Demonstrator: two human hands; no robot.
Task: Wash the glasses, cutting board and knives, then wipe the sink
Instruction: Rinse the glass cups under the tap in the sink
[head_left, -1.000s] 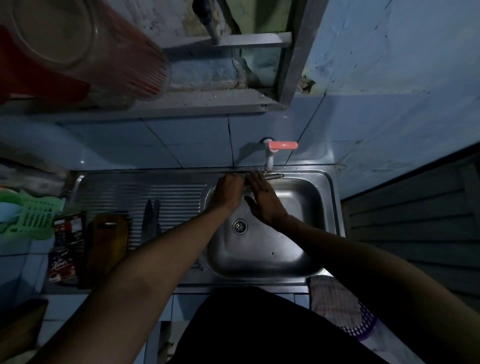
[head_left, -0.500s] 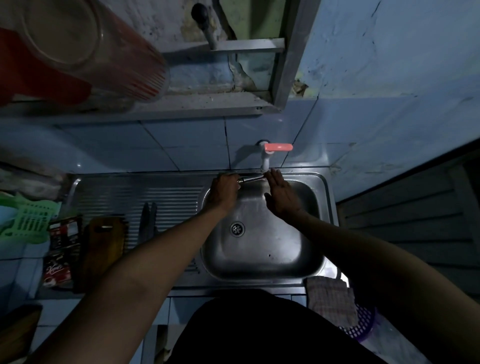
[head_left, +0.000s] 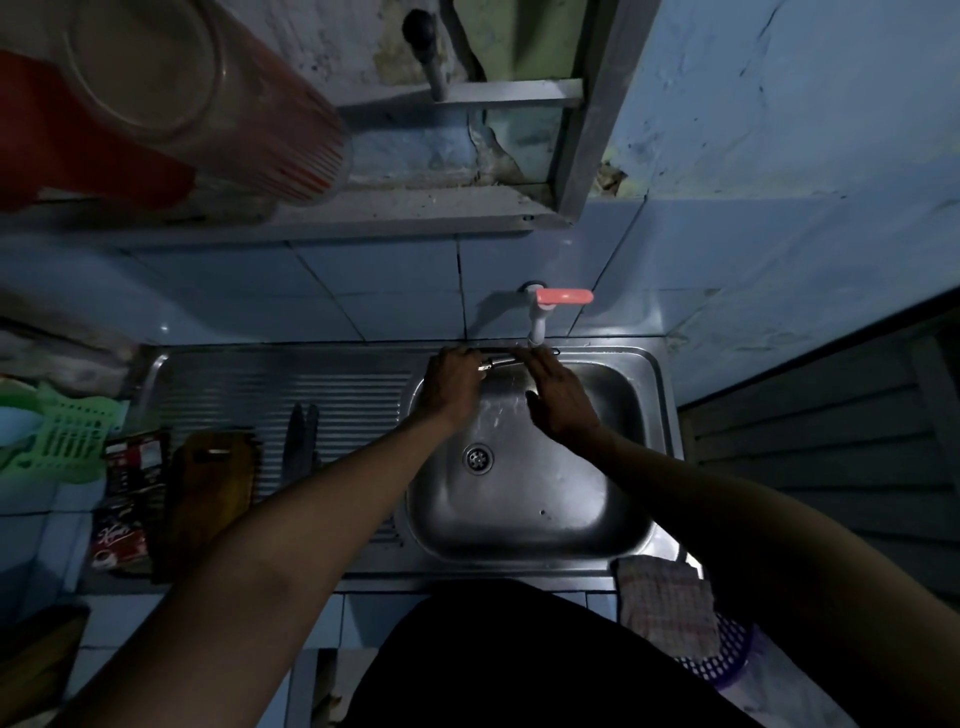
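Note:
My left hand (head_left: 451, 385) rests at the back left corner of the steel sink (head_left: 550, 525), fingers curled against the wall. A thin metal piece (head_left: 496, 360) lies along the back rim, its end at those fingers; whether they grip it is unclear. Just under the tap (head_left: 540, 317), my right hand (head_left: 560, 401) lies flat and open on the back wall of the basin. Two knives (head_left: 304, 441) lie on the ribbed drainboard (head_left: 311, 384). A wooden cutting board (head_left: 213, 488) lies left of them. No glasses show near the sink.
The tap has a pink lever (head_left: 564, 296). A checked cloth (head_left: 665, 605) hangs over a purple basket (head_left: 727, 662) at the sink's front right. A green basket (head_left: 65, 441) and sachets (head_left: 127, 499) sit at the left. A clear jug (head_left: 208, 98) lies on the shelf above.
My right hand has slid from the middle of the basin up to the back wall under the tap. The left hand has stayed at the back left corner.

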